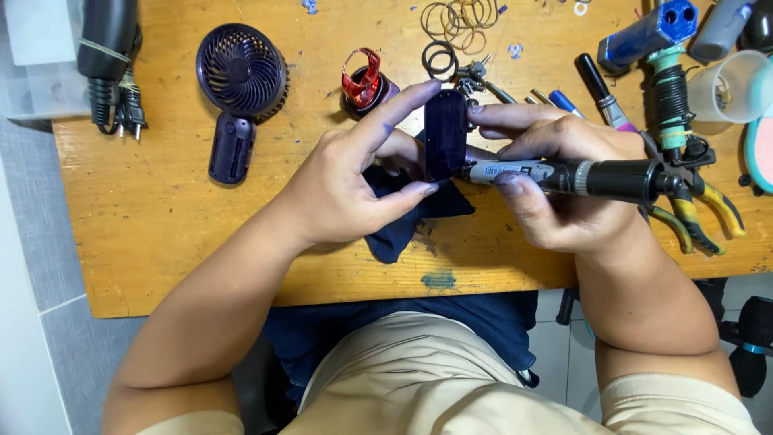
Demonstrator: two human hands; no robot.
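Note:
My left hand [354, 181] pinches a small dark oblong plastic cover [445, 133] upright between forefinger and thumb, above the wooden table [161, 217]. A black-handled screwdriver [588, 177] lies in my right hand [555, 181], its tip set against the lower edge of the cover, while my fingertips steady the cover's top. Under both hands lies a dark blue cloth [403, 217].
A dark handheld fan [240, 84] lies at the back left, next to a black tool with a coiled cord and plug [111, 56]. A red and black part [364, 80], rings and keys [459, 36], pens, pliers [692, 205] and a clear cup [737, 84] crowd the back and right.

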